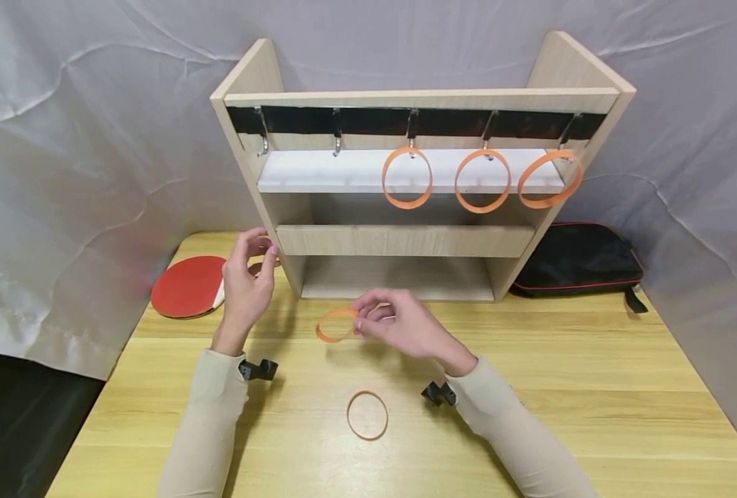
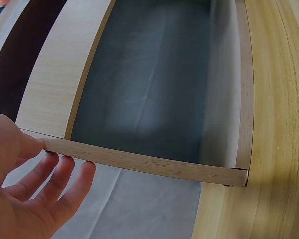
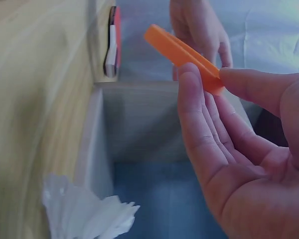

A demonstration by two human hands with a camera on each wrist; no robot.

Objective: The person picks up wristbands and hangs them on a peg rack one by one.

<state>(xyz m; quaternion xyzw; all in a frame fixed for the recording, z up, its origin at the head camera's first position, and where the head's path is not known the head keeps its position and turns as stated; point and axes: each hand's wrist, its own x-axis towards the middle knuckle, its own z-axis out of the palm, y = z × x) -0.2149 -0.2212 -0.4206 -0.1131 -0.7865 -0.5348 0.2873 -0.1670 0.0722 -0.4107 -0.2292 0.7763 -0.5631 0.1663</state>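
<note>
Orange ring (image 3: 177, 49) sitting pinched in right-hand grip (image 1: 406, 324)

A person in pale sleeves (image 1: 209, 408) is working at a wood-grain table (image 1: 561, 373), facing a wooden shelf unit (image 1: 406, 241). The right-hand grip is pinching the orange ring at one side of its band, which is lying between the tip of the thumb and the fingertips. The rest of the loop is jutting past them toward the person's left. Ring and grip are hovering above the table, just in front of the unit's base.

At left, the left-hand grip (image 1: 247, 287) is bending its fingers beside the unit's left side panel (image 2: 149, 162), the thumb overlapping the front edge; whether it is clasping the wood, the views are leaving unclear.

A second ring (image 1: 348, 413) is lying flat on the table between the forearms, nearer the person and apart from both hands. Overhead, three more orange rings (image 1: 408, 205) are hanging from the middle and right-hand hooks (image 1: 414, 126) in a row of five. A red table-tennis bat (image 1: 186, 285) is resting left of the unit, and a black case (image 1: 576, 261) with red piping is sitting to its right.
</note>
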